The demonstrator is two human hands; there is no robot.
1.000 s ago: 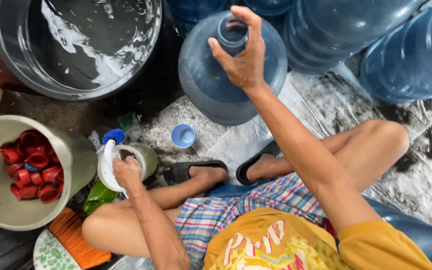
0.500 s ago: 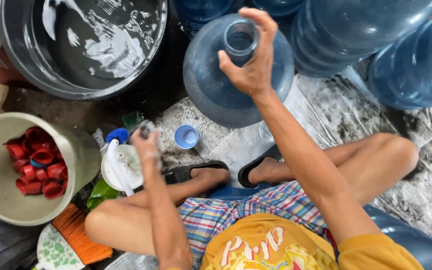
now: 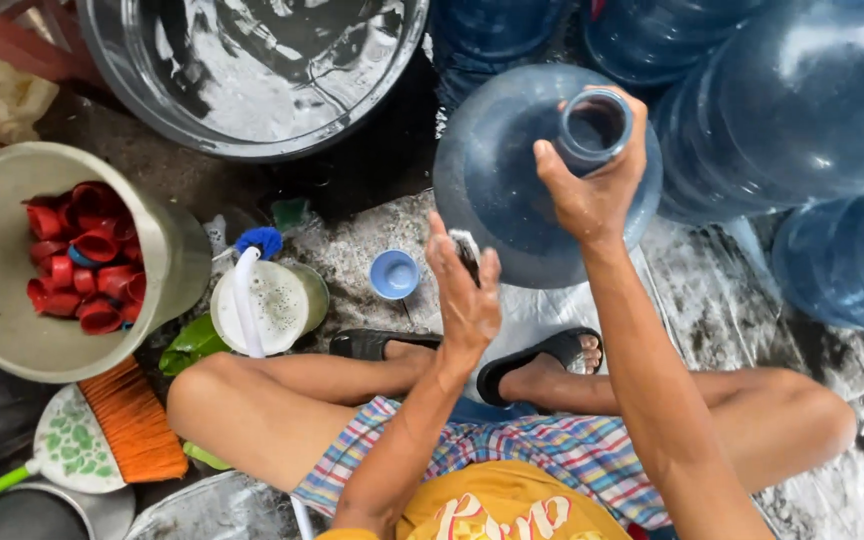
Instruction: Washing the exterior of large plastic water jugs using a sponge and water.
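Note:
A big blue water jug (image 3: 502, 180) stands before my feet. My right hand (image 3: 592, 190) grips its neck just below the open mouth (image 3: 594, 125). Raised beside the jug's shoulder, my left hand (image 3: 464, 295) is closed on a small dark scrubbing pad (image 3: 467, 250) flecked with white foam. A small blue cap (image 3: 394, 274) lies on the wet ground to the left of the jug.
A large metal basin (image 3: 252, 70) of water sits at top. A beige bucket (image 3: 167, 250) holds several red caps (image 3: 82, 260). A soapy white cup with a brush (image 3: 267, 300), an orange broom (image 3: 132, 420), and more blue jugs (image 3: 802, 110) at right surround me.
My left hand has left the soapy cup, carrying the pad up and right toward the jug. My right hand stays on the jug's neck.

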